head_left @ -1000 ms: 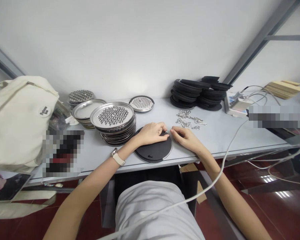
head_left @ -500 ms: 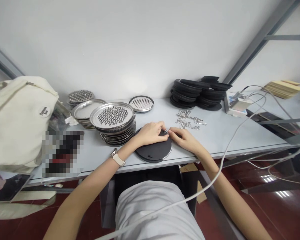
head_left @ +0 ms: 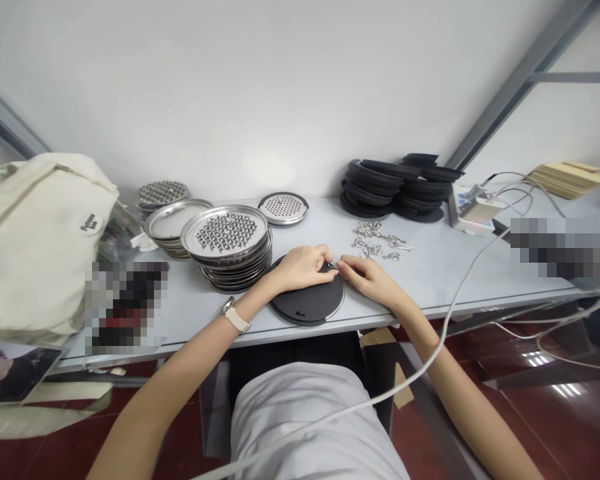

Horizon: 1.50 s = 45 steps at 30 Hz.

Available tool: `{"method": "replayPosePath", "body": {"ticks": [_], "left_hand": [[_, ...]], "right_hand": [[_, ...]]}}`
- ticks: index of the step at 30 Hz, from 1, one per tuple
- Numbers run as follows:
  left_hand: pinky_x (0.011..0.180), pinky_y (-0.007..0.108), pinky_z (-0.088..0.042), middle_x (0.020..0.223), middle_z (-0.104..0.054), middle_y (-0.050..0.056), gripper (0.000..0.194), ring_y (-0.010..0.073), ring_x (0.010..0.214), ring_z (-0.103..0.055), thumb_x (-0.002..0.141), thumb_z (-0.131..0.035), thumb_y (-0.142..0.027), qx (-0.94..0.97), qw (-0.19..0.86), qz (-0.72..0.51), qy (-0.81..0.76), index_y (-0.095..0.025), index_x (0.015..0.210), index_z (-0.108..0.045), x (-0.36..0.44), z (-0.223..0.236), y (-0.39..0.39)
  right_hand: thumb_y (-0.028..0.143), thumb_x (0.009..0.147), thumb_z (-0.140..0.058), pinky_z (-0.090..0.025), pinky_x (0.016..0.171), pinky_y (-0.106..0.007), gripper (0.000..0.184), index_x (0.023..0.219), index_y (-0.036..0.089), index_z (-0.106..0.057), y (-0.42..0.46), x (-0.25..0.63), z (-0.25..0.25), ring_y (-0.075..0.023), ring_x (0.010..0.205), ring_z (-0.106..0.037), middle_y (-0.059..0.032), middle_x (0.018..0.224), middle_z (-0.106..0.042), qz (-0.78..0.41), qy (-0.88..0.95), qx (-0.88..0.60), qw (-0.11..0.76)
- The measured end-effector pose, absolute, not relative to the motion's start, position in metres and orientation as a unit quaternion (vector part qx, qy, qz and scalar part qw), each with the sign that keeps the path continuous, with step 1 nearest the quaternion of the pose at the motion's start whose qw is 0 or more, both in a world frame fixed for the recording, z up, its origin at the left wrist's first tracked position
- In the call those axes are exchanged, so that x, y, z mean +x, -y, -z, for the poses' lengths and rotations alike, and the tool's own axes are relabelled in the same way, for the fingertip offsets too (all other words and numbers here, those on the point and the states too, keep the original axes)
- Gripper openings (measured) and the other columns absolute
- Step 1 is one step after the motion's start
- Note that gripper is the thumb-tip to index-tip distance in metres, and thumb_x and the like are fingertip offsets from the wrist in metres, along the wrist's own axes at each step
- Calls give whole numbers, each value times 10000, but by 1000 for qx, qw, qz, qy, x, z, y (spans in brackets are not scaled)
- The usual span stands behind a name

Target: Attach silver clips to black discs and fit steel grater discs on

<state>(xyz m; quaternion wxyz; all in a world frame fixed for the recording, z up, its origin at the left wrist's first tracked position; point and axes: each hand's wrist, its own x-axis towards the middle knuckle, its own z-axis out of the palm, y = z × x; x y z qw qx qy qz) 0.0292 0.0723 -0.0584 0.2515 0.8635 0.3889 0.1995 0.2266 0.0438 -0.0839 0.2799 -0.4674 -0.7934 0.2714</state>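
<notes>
A round black disc point(head_left: 307, 301) with a thin metal rim and a small hole near its front lies at the table's front edge. My left hand point(head_left: 303, 267) rests over its far part, thumb and finger closed at a small shiny metal clip point(head_left: 332, 265). From the right, my right hand point(head_left: 367, 277) pinches the same clip by the disc's far right rim; the fingers partly hide it. Beyond my right hand lies a loose pile of small metal clips and rings point(head_left: 373, 241).
Left of the disc stands a stack of round metal grater plates point(head_left: 227, 233), with stacked metal discs point(head_left: 177, 220) behind. A perforated plate point(head_left: 283, 208) lies near the wall. Stacked black rings point(head_left: 380, 183) and a power strip point(head_left: 473, 217) stand right. A white cable point(head_left: 415, 377) crosses in front.
Both hands stay in nearly the same place on the disc. The fingers around the small metal clip have shifted only slightly.
</notes>
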Motion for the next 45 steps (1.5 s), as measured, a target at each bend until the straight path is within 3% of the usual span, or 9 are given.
{"method": "replayPosePath", "body": {"ticks": [19, 45], "left_hand": [[530, 226, -283, 563, -464, -91, 212, 99, 515, -434, 790, -630, -361, 871, 242, -218, -367, -209, 879, -511, 29, 60, -72], [533, 227, -282, 580, -508, -79, 199, 107, 535, -462, 803, -621, -359, 871, 245, -195, -379, -198, 895, -547, 29, 59, -73]], "right_hand": [[358, 969, -370, -309, 584, -263, 326, 693, 194, -425, -44, 225, 83, -126, 576, -410, 35, 590, -412, -253, 799, -468, 280], [373, 965, -376, -299, 573, -260, 346, 670, 194, -397, -44, 226, 85, -122, 571, -388, 38, 583, -385, -253, 798, -469, 281]]}}
